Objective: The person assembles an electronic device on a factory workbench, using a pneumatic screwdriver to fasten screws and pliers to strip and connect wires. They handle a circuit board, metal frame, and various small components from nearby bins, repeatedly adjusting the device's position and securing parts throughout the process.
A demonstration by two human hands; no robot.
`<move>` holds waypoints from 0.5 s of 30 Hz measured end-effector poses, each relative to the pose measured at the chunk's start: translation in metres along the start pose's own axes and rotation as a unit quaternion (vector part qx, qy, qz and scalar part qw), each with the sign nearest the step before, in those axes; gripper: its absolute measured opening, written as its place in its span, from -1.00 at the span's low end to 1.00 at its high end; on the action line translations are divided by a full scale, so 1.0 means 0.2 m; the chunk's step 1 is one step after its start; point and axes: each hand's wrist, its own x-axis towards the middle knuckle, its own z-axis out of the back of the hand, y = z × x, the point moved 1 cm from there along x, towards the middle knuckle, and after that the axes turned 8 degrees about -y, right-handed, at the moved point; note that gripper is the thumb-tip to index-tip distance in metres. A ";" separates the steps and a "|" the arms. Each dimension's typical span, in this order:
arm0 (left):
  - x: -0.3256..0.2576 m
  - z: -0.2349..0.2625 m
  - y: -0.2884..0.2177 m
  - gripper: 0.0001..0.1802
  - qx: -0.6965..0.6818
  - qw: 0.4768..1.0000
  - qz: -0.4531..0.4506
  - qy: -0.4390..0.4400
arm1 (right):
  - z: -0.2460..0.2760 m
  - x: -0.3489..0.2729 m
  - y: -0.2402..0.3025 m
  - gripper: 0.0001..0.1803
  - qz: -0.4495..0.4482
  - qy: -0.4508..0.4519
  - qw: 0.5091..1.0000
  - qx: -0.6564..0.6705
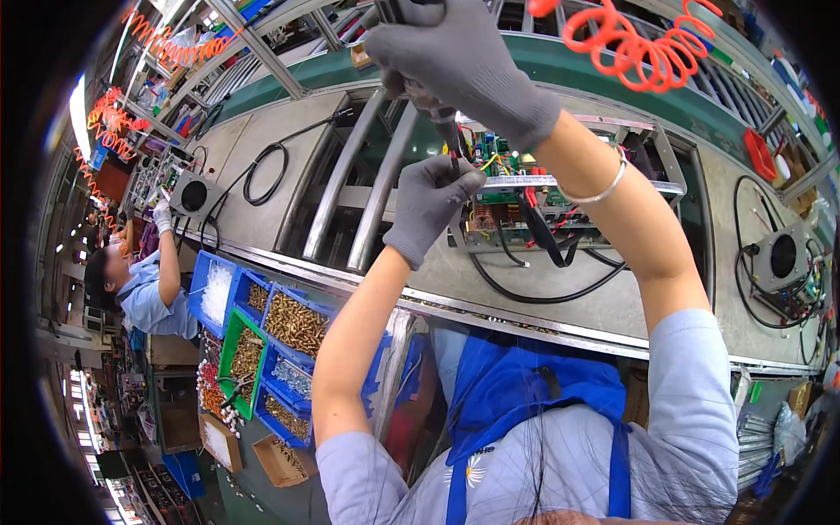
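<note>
My right hand [468, 70], in a grey knit glove, is closed round a power screwdriver [430, 103] held upright, its nose pointing down. Most of the tool's body is hidden by the fingers. Below it, my left hand [429, 208], also gloved in grey, pinches at the tool's dark tip. Whatever lies between thumb and forefinger is too small to make out. Both hands are at the left end of an open metal chassis [586, 182] with green circuit boards, colored wires and a black ribbon-like strap [547, 232]. Black cables trail from the chassis onto the bench.
Blue bins [297, 325] of brass fittings and screws, plus a green bin [242, 359], stand at the lower left. Metal rollers [381, 188] cross the bench. A red coiled hose [639, 48] hangs above. Another unit [779, 258] sits right; a co-worker [157, 284] works left.
</note>
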 end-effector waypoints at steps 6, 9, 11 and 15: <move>0.00 0.01 0.00 -0.85 0.032 0.999 0.016 0.003 | 0.00 0.02 -0.03 -0.91 -0.041 0.014 0.998 0.051; 0.00 0.00 0.00 -0.85 0.045 0.999 0.019 -0.006 | 0.01 0.01 -0.03 -0.91 -0.040 0.013 0.998 0.050; -0.01 -0.01 0.01 -0.84 0.032 0.999 0.018 -0.024 | 0.01 0.01 -0.05 -0.92 -0.004 0.012 0.999 0.045; -0.07 -0.04 0.02 -0.73 -0.050 0.994 0.008 -0.101 | 0.04 0.02 -0.02 -0.91 -0.046 0.034 0.998 0.026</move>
